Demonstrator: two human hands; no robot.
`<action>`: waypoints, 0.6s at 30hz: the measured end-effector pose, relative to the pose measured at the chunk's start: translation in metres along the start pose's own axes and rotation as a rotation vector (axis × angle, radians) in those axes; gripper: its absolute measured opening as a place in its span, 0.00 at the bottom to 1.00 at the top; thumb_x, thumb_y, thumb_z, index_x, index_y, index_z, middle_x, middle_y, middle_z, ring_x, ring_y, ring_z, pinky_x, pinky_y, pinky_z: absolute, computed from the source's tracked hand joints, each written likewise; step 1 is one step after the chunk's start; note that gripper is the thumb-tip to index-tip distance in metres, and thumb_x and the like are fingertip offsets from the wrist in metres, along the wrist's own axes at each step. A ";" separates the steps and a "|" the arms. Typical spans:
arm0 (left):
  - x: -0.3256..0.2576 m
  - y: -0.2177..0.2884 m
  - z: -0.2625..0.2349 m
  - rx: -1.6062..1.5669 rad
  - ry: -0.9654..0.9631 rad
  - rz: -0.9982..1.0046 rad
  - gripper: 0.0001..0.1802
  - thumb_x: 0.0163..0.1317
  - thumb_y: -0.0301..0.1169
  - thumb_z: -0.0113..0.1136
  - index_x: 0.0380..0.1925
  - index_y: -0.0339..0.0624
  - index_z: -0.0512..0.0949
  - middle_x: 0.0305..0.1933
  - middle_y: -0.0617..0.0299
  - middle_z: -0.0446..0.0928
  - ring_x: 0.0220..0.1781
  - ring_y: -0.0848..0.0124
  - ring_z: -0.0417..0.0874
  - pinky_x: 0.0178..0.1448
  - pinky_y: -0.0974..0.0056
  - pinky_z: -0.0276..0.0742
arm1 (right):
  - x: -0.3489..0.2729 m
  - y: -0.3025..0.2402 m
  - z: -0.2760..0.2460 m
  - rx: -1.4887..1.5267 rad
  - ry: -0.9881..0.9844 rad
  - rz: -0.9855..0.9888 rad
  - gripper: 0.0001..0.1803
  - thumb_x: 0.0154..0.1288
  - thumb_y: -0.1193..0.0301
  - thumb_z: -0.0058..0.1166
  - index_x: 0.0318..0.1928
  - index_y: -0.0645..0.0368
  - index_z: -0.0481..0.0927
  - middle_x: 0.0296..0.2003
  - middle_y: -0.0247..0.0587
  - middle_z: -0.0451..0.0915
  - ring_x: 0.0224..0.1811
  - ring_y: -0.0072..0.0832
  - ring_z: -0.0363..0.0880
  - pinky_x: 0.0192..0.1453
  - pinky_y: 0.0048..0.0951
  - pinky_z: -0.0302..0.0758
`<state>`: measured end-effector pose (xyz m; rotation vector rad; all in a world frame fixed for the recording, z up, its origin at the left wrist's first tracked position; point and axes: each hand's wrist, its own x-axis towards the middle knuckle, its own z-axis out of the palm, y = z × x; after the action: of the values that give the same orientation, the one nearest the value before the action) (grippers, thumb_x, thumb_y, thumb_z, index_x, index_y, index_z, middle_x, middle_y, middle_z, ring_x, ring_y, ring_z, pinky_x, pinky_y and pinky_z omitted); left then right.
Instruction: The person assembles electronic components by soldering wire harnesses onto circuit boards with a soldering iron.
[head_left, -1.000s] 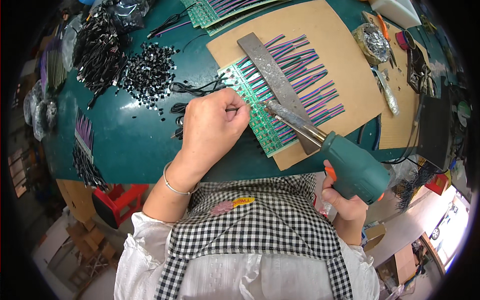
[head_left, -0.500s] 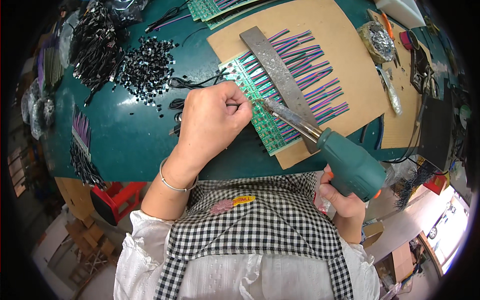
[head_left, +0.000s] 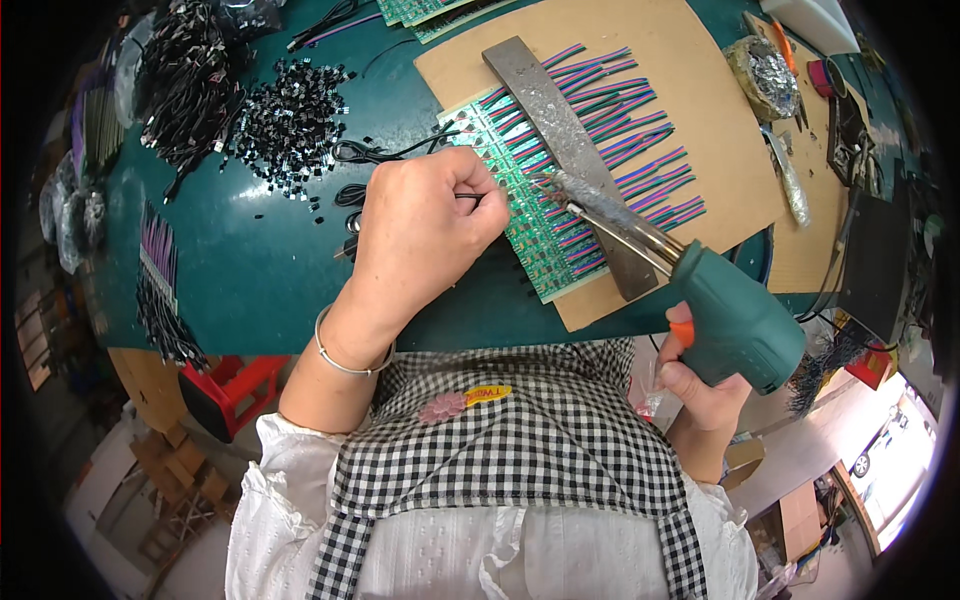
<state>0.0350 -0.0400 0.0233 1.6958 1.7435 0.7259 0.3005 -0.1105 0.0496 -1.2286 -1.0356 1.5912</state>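
My left hand [head_left: 425,225] is closed, pinching a thin black wire against the near edge of a row of green circuit boards [head_left: 535,215]. The boards lie on a brown cardboard sheet [head_left: 680,90], with coloured ribbon wires [head_left: 630,140] fanning off them. A grey metal bar [head_left: 560,140] lies across those wires. My right hand [head_left: 700,385] grips a green pistol-shaped soldering gun [head_left: 735,315]. Its metal tip [head_left: 555,185] touches the boards just right of my left fingers.
On the dark green table [head_left: 260,270] lie a pile of small black parts [head_left: 290,125], bundles of black wires [head_left: 185,80] at the far left and purple wire bundles [head_left: 155,260]. A tin with metal wool [head_left: 765,75] and tools sit far right. A red stool [head_left: 230,385] stands below the table edge.
My left hand and the soldering gun's tip have shifted slightly along the row of boards. My right hand keeps its grip on the gun.
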 end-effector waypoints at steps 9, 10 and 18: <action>-0.001 0.000 0.000 -0.018 -0.008 -0.012 0.04 0.46 0.24 0.63 0.18 0.38 0.78 0.14 0.57 0.75 0.15 0.68 0.77 0.24 0.67 0.74 | 0.002 0.024 -0.024 -0.206 -0.188 -0.240 0.35 0.46 0.76 0.70 0.54 0.75 0.67 0.44 0.51 0.75 0.21 0.27 0.75 0.22 0.23 0.73; -0.001 0.000 0.000 -0.017 -0.008 -0.013 0.04 0.46 0.24 0.63 0.18 0.38 0.78 0.14 0.57 0.75 0.15 0.68 0.77 0.24 0.67 0.74 | 0.002 0.023 -0.025 -0.205 -0.187 -0.239 0.35 0.46 0.76 0.70 0.54 0.75 0.67 0.44 0.51 0.75 0.21 0.27 0.75 0.22 0.23 0.73; -0.003 0.002 -0.001 0.019 0.008 0.018 0.03 0.46 0.24 0.63 0.19 0.37 0.78 0.15 0.58 0.75 0.15 0.69 0.77 0.24 0.67 0.73 | -0.001 0.016 -0.019 -0.083 -0.092 -0.169 0.35 0.46 0.75 0.70 0.53 0.79 0.69 0.41 0.52 0.78 0.19 0.26 0.74 0.21 0.22 0.70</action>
<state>0.0355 -0.0428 0.0252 1.7252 1.7480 0.7266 0.3173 -0.1142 0.0310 -1.0992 -1.2415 1.4985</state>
